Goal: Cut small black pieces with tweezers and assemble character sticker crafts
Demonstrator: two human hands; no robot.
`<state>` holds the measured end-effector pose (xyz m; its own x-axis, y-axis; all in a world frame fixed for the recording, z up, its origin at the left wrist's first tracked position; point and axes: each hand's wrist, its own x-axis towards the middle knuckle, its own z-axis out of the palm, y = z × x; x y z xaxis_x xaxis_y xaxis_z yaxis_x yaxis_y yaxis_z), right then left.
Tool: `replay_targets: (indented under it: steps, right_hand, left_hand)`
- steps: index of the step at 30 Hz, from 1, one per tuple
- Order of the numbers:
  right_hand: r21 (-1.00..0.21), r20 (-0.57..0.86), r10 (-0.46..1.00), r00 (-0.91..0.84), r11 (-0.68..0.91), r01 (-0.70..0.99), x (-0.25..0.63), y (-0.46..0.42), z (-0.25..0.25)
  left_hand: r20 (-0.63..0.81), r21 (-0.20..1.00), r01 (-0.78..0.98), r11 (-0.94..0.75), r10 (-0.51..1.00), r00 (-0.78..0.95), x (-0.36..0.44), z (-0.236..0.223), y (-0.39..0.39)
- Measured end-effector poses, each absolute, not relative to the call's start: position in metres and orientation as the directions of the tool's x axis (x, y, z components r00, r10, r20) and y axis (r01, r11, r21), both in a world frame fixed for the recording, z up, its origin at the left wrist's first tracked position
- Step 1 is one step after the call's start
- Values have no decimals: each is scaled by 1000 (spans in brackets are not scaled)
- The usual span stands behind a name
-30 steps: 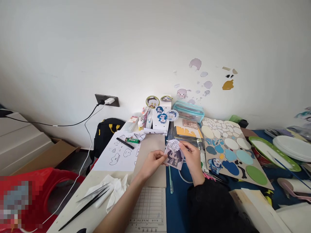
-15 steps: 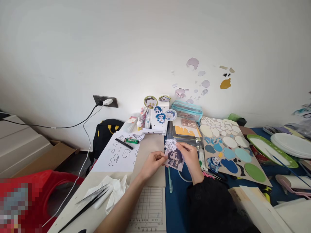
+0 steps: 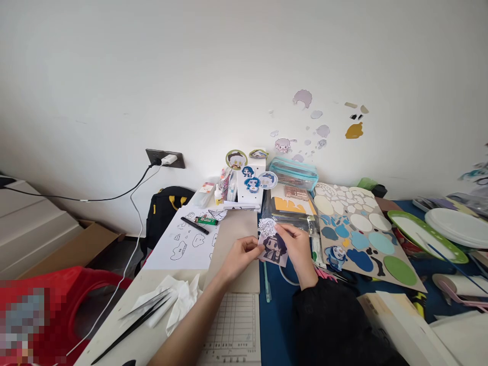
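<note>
A small printed picture card [image 3: 273, 250] with a dark-haired cartoon figure is held up over the table. My left hand [image 3: 241, 258] pinches its left edge between thumb and fingers. At the upper right, the fingertips of my right hand [image 3: 299, 250] grip the card, where a white paper cutout with black line drawing [image 3: 267, 226] shows against its top. Whether the cutout is fixed to the card or just held with it, I cannot tell. Below the hands lie a grey cardboard sheet [image 3: 238, 234] and a teal pen [image 3: 267, 284].
Tweezers [image 3: 131, 325] rest by crumpled tissue [image 3: 183, 305] at the lower left. A marker [image 3: 194, 225] and a green glue tube [image 3: 206, 221] lie on a drawn sheet [image 3: 158, 254]. To the right are a board of coloured paper shapes [image 3: 406, 254], pink-handled scissors [image 3: 326, 273] and a green-rimmed tray [image 3: 400, 219].
Both hands stay nearly in place, still on the card. The card and my right hand have shifted very slightly to the left.
</note>
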<state>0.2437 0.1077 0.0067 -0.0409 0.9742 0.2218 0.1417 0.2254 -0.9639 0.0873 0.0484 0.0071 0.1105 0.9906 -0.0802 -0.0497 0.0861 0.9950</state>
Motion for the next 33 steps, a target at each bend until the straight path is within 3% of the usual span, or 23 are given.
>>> replay_targets:
  steps: [13,21,33]
  right_hand:
    - [-931,298,947,-118,316,184,237,98,16]
    - [-927,288,952,-101,304,221,238,98,15]
    - [-892,353,929,-111,370,259,236,97,14]
  left_hand:
    - [-49,997,-62,44,996,-73,94,14,53]
    - [-87,980,-182,86,996,1,95,10,55]
    - [-43,995,-94,39,998,-36,95,6,56]
